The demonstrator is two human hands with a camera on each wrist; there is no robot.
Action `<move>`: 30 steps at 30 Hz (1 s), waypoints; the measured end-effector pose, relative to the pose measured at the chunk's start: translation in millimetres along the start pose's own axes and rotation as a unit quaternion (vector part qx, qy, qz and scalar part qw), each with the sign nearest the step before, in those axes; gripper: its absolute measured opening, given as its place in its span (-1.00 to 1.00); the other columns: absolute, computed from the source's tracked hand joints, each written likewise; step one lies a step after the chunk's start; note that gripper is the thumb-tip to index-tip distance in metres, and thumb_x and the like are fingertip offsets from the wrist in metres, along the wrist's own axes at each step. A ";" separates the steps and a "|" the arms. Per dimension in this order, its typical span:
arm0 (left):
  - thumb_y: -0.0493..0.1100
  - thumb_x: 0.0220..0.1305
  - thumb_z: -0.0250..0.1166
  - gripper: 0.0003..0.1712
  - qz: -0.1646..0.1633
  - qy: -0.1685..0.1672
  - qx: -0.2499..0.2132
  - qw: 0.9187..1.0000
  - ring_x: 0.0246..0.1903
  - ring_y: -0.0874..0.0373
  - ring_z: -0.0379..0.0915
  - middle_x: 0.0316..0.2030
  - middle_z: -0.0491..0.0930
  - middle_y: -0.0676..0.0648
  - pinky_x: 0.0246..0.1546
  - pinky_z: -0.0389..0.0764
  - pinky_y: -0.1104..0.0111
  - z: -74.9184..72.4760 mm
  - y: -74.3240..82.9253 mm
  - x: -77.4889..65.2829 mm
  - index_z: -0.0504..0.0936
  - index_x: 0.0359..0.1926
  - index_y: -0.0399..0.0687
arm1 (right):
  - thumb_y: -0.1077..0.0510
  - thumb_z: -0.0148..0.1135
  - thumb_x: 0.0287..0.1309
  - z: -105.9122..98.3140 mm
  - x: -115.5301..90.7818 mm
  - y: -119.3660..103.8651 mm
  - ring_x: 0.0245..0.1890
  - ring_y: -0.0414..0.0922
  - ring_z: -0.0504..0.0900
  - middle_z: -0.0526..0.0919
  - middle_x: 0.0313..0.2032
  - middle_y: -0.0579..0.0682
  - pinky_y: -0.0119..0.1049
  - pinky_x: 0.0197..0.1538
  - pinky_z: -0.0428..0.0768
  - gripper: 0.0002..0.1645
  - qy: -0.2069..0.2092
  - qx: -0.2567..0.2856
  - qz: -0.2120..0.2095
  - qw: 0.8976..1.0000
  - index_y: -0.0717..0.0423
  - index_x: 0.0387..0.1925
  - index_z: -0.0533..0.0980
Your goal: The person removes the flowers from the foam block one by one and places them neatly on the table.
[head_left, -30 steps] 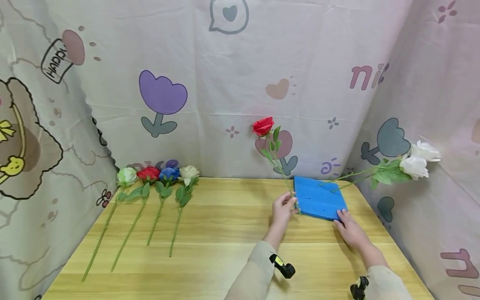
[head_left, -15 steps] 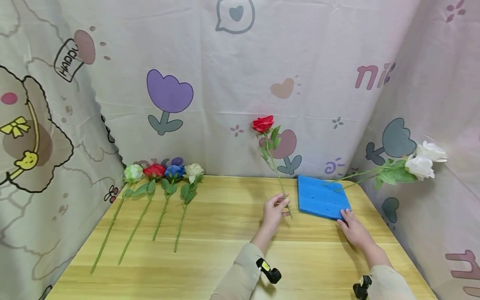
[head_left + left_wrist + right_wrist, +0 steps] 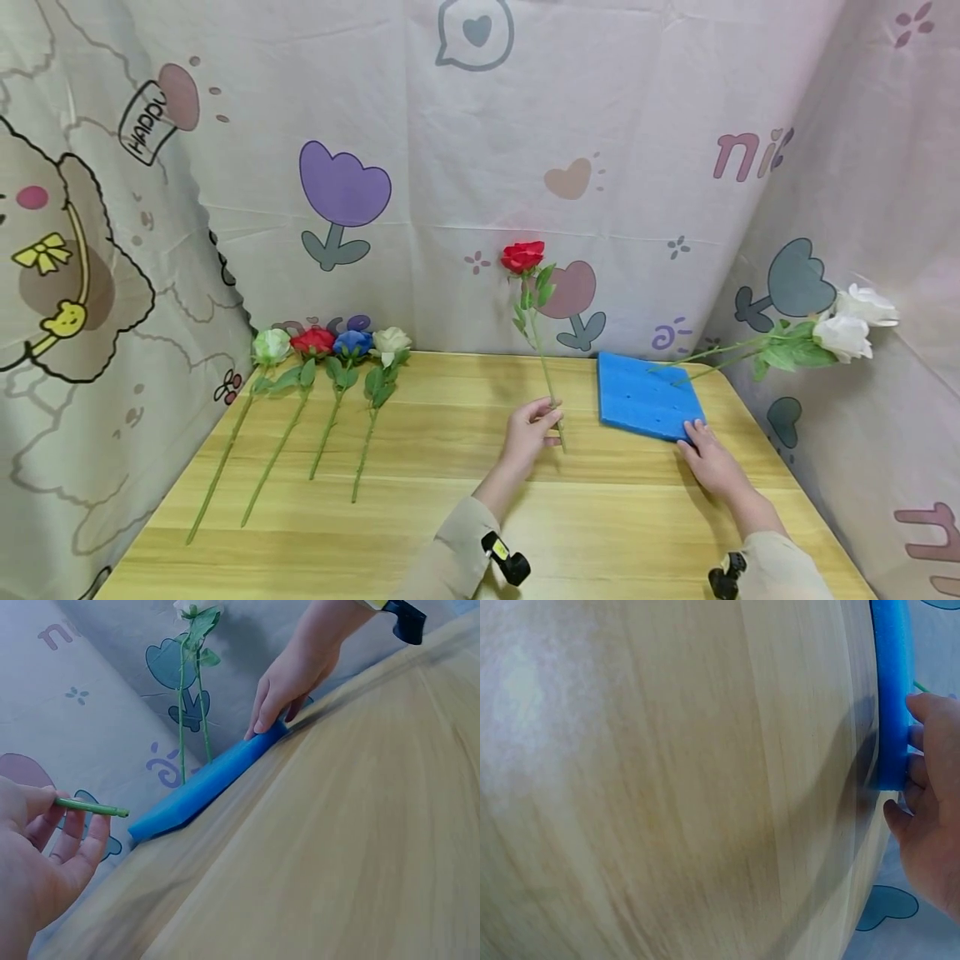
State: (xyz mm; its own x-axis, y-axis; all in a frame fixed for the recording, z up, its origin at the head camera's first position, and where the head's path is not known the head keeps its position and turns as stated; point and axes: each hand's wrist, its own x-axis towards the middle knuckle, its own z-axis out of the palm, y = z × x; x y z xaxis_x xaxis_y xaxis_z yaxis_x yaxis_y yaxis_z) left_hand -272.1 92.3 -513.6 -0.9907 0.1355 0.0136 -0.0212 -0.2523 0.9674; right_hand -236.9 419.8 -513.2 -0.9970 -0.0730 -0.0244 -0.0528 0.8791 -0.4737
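Note:
Between thumb and fingers my left hand (image 3: 525,437) pinches the lower stem of an artificial red rose (image 3: 522,257), whose bloom points up and away from me. The left wrist view shows the green stem end (image 3: 94,808) sticking out past the fingertips, apart from the blue foam board (image 3: 199,787). My right hand (image 3: 708,467) rests with extended fingers on the board's near right corner. In the right wrist view its fingertips touch the board's edge (image 3: 892,712). Two white roses (image 3: 842,336) stand in the board, leaning right, and small holes dot its top.
On the left of the wooden table (image 3: 300,558) lie a pale green rose (image 3: 272,346), another red rose (image 3: 312,340), a blue rose (image 3: 352,342) and a cream rose (image 3: 391,343), stems toward me. A printed cloth (image 3: 450,167) hangs behind the table.
My left hand has drawn the red rose left and toward me, from the board's left edge to over the table. The right hand stays on the board's corner. The head view has shifted slightly.

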 end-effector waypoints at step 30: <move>-0.24 0.30 0.28 -0.52 -0.029 -0.025 0.109 0.993 -0.29 0.20 0.55 -0.16 0.58 -0.17 -0.30 0.75 0.27 -106.9 28.2 -48.9 0.50 0.17 -0.42 | -0.10 -0.19 0.51 -0.5 -0.8 2.2 0.42 0.48 -0.15 -0.11 0.40 0.57 0.42 0.36 -0.03 -0.19 0.000 0.003 -0.002 1.000 0.50 0.41 -0.02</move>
State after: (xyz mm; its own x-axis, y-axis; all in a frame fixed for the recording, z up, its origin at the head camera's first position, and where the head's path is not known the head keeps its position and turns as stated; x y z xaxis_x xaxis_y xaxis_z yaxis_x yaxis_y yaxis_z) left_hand -238.6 -23.9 -514.0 -0.9807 0.1921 -0.0363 -0.0427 -0.0292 0.9987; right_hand -236.3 422.0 -513.8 -0.9968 -0.0761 -0.0231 -0.0558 0.8763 -0.4786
